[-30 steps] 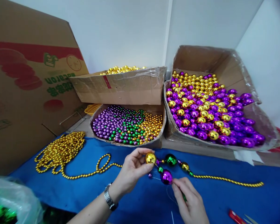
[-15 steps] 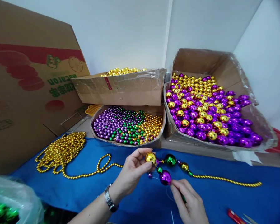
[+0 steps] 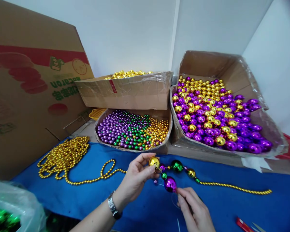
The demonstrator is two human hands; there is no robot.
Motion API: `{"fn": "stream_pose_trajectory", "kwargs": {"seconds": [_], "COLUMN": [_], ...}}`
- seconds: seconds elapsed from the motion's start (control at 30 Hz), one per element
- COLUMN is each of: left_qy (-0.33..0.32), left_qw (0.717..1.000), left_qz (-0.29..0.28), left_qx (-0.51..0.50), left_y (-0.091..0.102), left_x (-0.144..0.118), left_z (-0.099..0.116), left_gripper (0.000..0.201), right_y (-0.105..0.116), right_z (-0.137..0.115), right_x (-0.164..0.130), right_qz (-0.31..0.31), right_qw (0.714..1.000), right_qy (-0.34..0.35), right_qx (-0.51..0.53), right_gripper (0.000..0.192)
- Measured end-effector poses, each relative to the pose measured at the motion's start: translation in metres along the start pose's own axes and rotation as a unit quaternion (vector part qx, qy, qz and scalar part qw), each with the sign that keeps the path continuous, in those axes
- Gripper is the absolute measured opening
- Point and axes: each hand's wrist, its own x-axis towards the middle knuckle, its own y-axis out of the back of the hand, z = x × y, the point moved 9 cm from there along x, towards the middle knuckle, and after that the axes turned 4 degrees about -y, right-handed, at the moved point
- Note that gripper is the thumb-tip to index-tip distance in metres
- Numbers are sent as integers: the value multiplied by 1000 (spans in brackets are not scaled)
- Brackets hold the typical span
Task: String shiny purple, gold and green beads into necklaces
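Observation:
My left hand (image 3: pixel 139 174), with a watch on its wrist, pinches a large gold bead (image 3: pixel 154 162) between thumb and fingers. Just below hang a small green bead (image 3: pixel 164 176) and a large purple bead (image 3: pixel 170 184) on the same thread. At the purple bead's lower end, the thumb and fingertips of my right hand (image 3: pixel 194 206) are closed on the thread or bead's tip; which one is hidden. Beyond my hands, a large green bead (image 3: pixel 177 166) and a gold bead (image 3: pixel 191 173) lead to a strand of small gold beads (image 3: pixel 236 187) on the blue cloth.
A heap of gold bead strand (image 3: pixel 67 154) lies left. Behind stand a box of small mixed beads (image 3: pixel 132 149), another box (image 3: pixel 125 95) and a large box of purple and gold beads (image 3: pixel 178 137). A red-handled tool (image 3: pixel 244 224) and a plastic bag (image 3: pixel 26 206) are near the front.
The hands and the beads between them have shifted very slightly left. The green piece visible under my right hand is now mostly hidden. Both grips look the same.

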Motion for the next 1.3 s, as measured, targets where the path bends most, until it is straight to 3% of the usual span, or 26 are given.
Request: {"fn": "stream_pose_trajectory", "kwargs": {"seconds": [0.33,0.5,0.67,0.83,1.03,1.2,1.3], "left_qy": [9,-5,-37,-16,-28,-20,-15], "left_qw": [1000,1000,997,998,995,996,997], "left_qz": [-7,-7,-13,-7,-19,-27,-25], "left_qx": [-7,22,73,52,89,83,69], "left_y": [2,1,-1,1,-2,-3,-4], "left_x": [0,1,0,1,1,0,0], "left_z": [-3,0,8,3,7,5,3], "left_gripper": [35,35,35,36,35,35,35], "right_y": [-1,-3,-1,2,1,3,0], "right_z": [6,1,-1,-6,-4,-11,-6], "right_x": [-2,-1,-2,-4,-4,-9,-8], "right_qz": [6,-19,-1,18,-1,36,16], "right_qw": [999,1000,999,996,997,989,992], "right_qy": [-27,9,35,64,37,105,89], "right_qx": [20,-7,-39,-56,-60,-93,-88], "right_gripper": [25,25,26,28,24,25,26]}}
